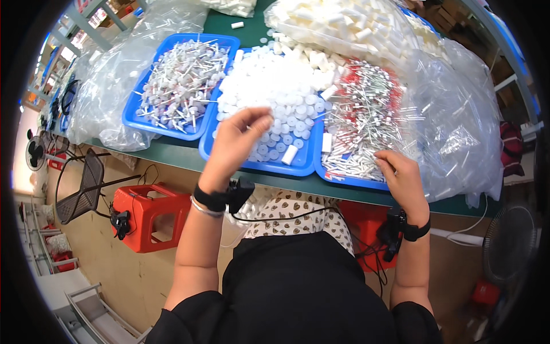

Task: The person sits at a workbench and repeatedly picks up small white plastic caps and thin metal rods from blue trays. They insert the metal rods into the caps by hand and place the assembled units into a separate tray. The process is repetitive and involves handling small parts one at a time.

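My left hand (234, 142) is over the middle blue tray (309, 155), which is heaped with small white translucent discs (269, 80). Its thumb and fingers are bent together in a pinch; whatever is between them is too small to make out. At the near edge of the right blue tray (370, 184), my right hand (403, 175) has thumb and forefinger closed beside a pile of thin metal pins (369, 114) with white ends. I cannot make out what those fingertips hold. A white cylinder (290, 155) lies on the discs, and another white cylinder (327, 143) stands by the pins.
On the left, a blue tray (133, 121) holds pins fitted with discs. Behind the trays lies a clear bag of white foam-like cylinders (349, 28). Plastic bags flank both sides, one large clear bag (452, 120) near my right hand. Cables run from my wrist-worn devices.
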The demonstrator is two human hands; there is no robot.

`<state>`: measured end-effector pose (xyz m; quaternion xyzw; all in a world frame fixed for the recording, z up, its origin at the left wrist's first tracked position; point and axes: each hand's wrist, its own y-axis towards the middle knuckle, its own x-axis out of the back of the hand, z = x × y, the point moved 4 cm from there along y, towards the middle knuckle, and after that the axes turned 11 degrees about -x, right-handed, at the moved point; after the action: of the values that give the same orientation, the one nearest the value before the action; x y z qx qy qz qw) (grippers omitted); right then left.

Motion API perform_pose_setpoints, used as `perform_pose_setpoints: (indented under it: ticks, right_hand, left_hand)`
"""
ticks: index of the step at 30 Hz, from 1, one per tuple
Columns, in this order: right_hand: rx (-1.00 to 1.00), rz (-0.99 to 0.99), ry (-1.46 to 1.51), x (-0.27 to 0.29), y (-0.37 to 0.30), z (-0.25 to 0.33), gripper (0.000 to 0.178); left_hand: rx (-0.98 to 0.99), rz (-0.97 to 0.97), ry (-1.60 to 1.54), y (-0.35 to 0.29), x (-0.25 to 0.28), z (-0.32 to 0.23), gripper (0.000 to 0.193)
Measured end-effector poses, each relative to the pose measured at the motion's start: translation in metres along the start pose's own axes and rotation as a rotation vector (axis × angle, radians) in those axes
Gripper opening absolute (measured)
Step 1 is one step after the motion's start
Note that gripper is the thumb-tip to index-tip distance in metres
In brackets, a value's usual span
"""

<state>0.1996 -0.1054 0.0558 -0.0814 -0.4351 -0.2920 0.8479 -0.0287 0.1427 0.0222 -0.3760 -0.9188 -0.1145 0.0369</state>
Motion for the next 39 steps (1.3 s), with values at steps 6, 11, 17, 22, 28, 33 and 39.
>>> perform_pose_setpoints:
  ticks: [6,11,17,22,28,33,39]
  right_hand:
    - [0.108,0.034,-0.255,-0.001,-0.006,-0.007,0.013]
    - [0.137,0.157,-0.306,-0.016,-0.003,-0.006,0.009]
    - [0.181,0.063,-0.202,-0.02,0.001,-0.003,0.006]
    - [0.126,0.047,-0.151,-0.015,0.002,0.006,0.007]
    - [0.19,0.111,-0.34,-0.021,0.001,-0.008,0.007]
    - [0.161,0.065,-0.202,-0.02,0.004,-0.005,0.006]
    - [0.041,0.023,0.043,-0.022,0.005,0.013,0.008]
  left_hand:
    - [-0.444,0.246,0.743,-0.023,-0.04,0.002,0.02]
    - [-0.43,0.311,0.843,-0.015,-0.057,0.003,0.023]
    - [-0.43,0.251,0.813,-0.013,-0.055,0.009,0.017]
    - [-0.406,0.164,0.704,-0.011,-0.051,0.006,0.012]
    - [-0.203,0.034,0.275,-0.01,-0.043,0.007,0.017]
    - [0.21,0.05,-0.435,-0.026,-0.068,0.007,0.024]
    - [0.45,0.122,-0.95,-0.046,-0.113,0.015,0.029]
